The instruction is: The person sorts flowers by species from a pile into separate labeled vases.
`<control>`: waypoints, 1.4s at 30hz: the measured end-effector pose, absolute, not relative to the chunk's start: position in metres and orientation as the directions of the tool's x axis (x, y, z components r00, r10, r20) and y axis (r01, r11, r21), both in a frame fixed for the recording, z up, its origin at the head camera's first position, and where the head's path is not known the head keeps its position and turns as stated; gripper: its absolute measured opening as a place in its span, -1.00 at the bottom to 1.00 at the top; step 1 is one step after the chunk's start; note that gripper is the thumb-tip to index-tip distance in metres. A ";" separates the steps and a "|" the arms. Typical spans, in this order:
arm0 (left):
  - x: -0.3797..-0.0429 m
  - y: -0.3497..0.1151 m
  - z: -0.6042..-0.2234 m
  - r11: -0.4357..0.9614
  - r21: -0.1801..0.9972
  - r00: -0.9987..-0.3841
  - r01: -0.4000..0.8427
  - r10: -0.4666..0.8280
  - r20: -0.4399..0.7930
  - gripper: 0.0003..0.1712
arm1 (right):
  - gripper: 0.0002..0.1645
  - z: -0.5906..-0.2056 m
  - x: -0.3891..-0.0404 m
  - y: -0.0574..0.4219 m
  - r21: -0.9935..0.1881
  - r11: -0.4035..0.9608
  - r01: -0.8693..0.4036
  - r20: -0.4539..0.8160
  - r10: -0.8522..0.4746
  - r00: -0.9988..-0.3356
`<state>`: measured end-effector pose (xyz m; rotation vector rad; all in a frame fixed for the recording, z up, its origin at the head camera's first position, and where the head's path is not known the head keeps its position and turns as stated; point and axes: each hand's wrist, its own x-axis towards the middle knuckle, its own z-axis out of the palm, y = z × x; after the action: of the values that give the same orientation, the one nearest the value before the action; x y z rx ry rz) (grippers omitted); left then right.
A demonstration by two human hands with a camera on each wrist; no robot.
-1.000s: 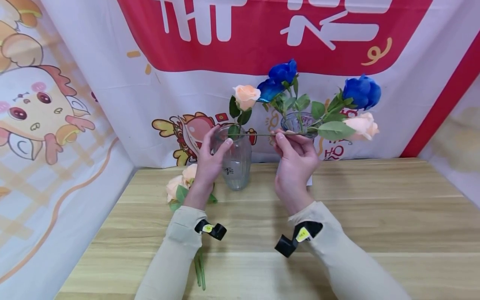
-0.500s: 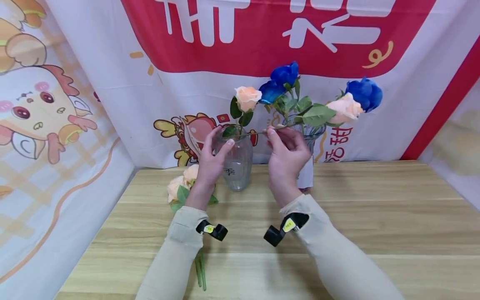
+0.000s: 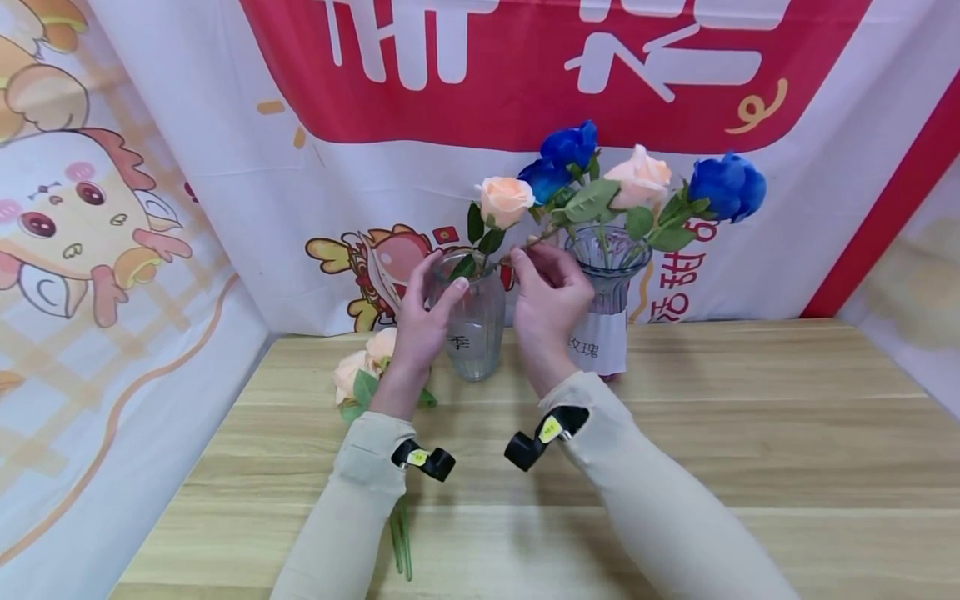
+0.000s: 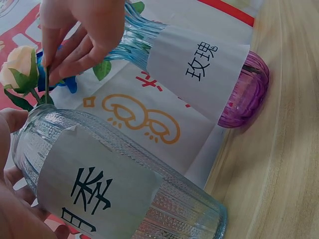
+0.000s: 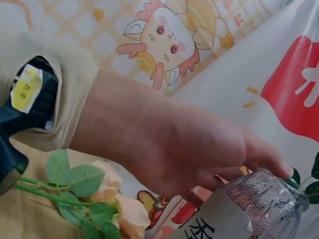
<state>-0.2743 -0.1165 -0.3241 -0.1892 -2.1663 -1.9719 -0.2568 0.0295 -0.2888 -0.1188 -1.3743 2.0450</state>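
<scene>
My left hand (image 3: pixel 423 333) grips the clear ribbed glass vase (image 3: pixel 480 333) near its rim, thumb at the front. One peach rose (image 3: pixel 506 202) stands in that vase. With thumb and fingers, my right hand (image 3: pixel 551 296) pinches the stem of another peach rose (image 3: pixel 641 177), its bloom tilted up to the right. In the left wrist view, this stem (image 4: pixel 47 85) points down at the mouth of the vase; how deep its end sits cannot be told. The right wrist view shows the left hand (image 5: pixel 184 144) around the vase, with the right hand out of sight.
Right of the clear vase stands a blue-to-purple glass vase (image 3: pixel 617 287) with a paper label, holding several blue roses (image 3: pixel 726 186). Several peach roses (image 3: pixel 351 377) lie on the wooden table (image 3: pixel 750 433) beside the left forearm. A printed cloth (image 3: pixel 247 217) hangs behind.
My right hand has moved left toward the clear vase, and the rose it pinches has swung from nearly level to upright-leaning. The left hand stays on the vase.
</scene>
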 end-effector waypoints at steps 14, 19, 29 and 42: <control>-0.274 -0.116 -0.322 0.099 0.975 -0.977 0.201 -0.055 0.207 -0.26 | -0.70 -0.296 -0.275 0.013 -0.945 0.084 -0.317 0.318 0.469 -0.824; -0.274 -0.116 -0.322 0.097 0.974 -0.976 0.203 -0.053 0.209 -0.26 | -0.75 -0.296 -0.277 0.010 -0.966 0.119 -0.231 0.260 0.460 -0.849; -0.275 -0.116 -0.324 0.077 0.968 -0.970 0.238 -0.041 0.241 -0.26 | -0.62 -0.297 -0.276 0.017 -0.996 -0.040 -0.084 0.066 0.339 -0.939; -0.275 -0.117 -0.325 0.090 0.967 -0.969 0.237 -0.044 0.241 -0.28 | -0.18 -0.318 -0.263 0.047 -0.991 -0.097 -0.090 0.092 -0.018 -0.996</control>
<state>-0.2754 -0.1170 -0.3246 -0.1941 -2.1542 -1.9797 -0.2629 0.0470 -0.3175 0.1248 -2.0774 2.2879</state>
